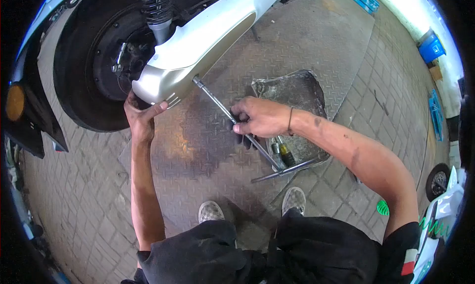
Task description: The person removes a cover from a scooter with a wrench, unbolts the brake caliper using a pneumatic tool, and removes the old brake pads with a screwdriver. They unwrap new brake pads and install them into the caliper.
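Observation:
My right hand (257, 118) is closed around the shaft of a long metal T-handle wrench (216, 100). The wrench's socket end meets the lower edge of a white and champagne plastic cover (170, 69) beside the scooter's rear wheel (94, 61). Its crossbar is at the near end, over the front edge of a tray. With fingers behind and thumb in front, my left hand (142, 113) grips the rounded rear end of the cover. The fastener under the socket is hidden.
A worn metal tray (292, 93) holds screwdrivers (286, 153) on the steel floor plate (198, 185). A shock absorber spring (156, 7) rises above the wheel. Brick paving (89, 195) surrounds the plate. At right are a blue bin (431, 46) and another white vehicle (448, 205).

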Available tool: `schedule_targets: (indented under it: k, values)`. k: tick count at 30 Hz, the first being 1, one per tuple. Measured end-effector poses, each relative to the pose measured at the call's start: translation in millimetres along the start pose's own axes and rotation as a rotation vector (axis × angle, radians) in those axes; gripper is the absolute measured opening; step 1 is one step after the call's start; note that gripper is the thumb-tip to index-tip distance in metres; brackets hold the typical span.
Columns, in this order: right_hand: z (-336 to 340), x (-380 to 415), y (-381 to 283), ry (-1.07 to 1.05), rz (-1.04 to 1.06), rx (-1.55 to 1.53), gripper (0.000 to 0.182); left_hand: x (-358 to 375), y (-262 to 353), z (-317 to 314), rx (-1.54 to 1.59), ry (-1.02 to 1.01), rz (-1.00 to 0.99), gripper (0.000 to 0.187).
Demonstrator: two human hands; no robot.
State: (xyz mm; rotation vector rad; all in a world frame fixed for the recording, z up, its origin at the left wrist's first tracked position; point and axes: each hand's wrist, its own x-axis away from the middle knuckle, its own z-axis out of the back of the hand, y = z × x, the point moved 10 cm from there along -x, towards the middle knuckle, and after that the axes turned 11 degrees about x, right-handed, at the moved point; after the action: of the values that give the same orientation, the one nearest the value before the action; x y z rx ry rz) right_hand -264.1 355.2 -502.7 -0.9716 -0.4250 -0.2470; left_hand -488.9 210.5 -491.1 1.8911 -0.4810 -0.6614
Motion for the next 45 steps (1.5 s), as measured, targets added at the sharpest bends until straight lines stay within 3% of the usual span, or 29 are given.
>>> schedule_targets:
  k: [5, 8, 11, 17, 19, 21, 23, 26, 31, 33, 35, 38, 41, 43, 45]
  values:
    - [11, 4, 5, 0.095, -0.004, 0.052, 0.016, 7, 5, -5, -0.085, 0.002, -0.020, 0.073]
    - [4, 5, -4, 0.002, -0.016, -0.023, 0.015, 4, -1, 2, -0.025, -0.001, 0.021, 0.073]
    - [-1, -2, -7, 0.002, 0.107, 0.029, 0.014, 4, -5, 15, 0.087, 0.029, 0.046, 0.072]
    - [-11, 5, -10, 0.045, 0.098, 0.162, 0.013, 27, 3, 18, 0.063, -0.022, 0.049, 0.074]
    - [-25, 13, -14, 0.043, 0.028, 0.266, 0.011, 46, 12, 12, 0.129, -0.017, 0.090, 0.073]
    - [-43, 29, -8, -0.016, -0.073, 0.061, 0.017, 79, 5, 16, 0.144, 0.129, 0.180, 0.074]
    - [-50, 43, -14, 0.065, 0.027, 0.266, 0.017, 104, -10, 11, 0.257, 0.141, 0.254, 0.070]
    - [-51, 67, -15, 0.160, 0.109, 0.212, 0.020, 125, -24, 5, 0.347, 0.139, 0.361, 0.066]
    - [-47, 97, -5, -0.006, -0.071, 0.121, 0.020, 144, -31, -14, 0.549, 0.217, 0.460, 0.064]
    - [-42, 109, 7, 0.086, 0.006, 0.001, 0.019, 153, -34, -22, 0.565, 0.213, 0.492, 0.064]
    - [-39, 122, 32, 0.203, 0.109, 0.086, 0.022, 167, -35, -30, 0.646, 0.254, 0.543, 0.062]
    - [-32, 151, 132, 0.456, -0.336, -0.215, 0.035, 182, -42, -27, 0.656, 0.236, 0.589, 0.063]
    - [-15, 203, 236, 0.827, -0.577, 0.166, 0.048, 205, -50, -25, 0.686, 0.221, 0.634, 0.063]
    - [-10, 239, 302, 0.909, -0.689, 0.297, 0.055, 222, -57, -21, 0.662, 0.177, 0.704, 0.064]
    - [-2, 268, 322, 0.985, -0.804, 0.428, 0.062, 236, -59, -23, 0.665, 0.203, 0.747, 0.065]
